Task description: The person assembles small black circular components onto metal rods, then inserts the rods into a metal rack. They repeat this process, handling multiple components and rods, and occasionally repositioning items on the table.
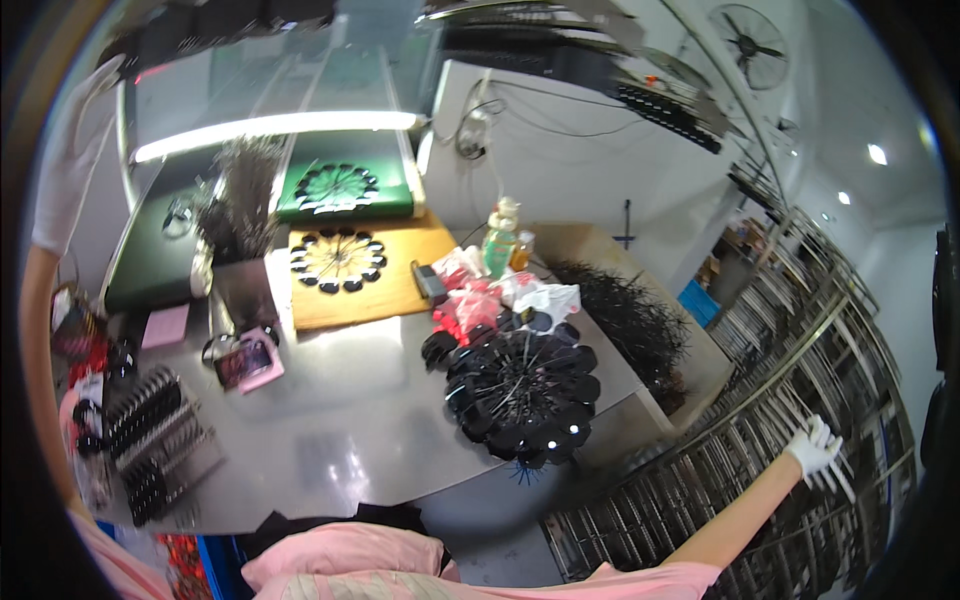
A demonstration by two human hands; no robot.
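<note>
Reaching upward, the gloved left hand [72, 150] sits at the frame's left edge; its finger state cannot be determined. A black disc cluster [522, 392] lies on the steel table [340, 440]. The gloved right hand [815, 450], fingers spread, touches the metal rack [700, 480], gripping nothing visible.

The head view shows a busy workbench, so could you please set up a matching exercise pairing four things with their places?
Things:
1. black disc cluster
2. yellow board
3. right hand
4. left hand

Places:
A. raised high at the picture's left edge
B. at the metal racks on the right
C. near the table's front right corner
D. at the back of the table, before the green mat

Pairs: 1-C, 2-D, 3-B, 4-A
</note>
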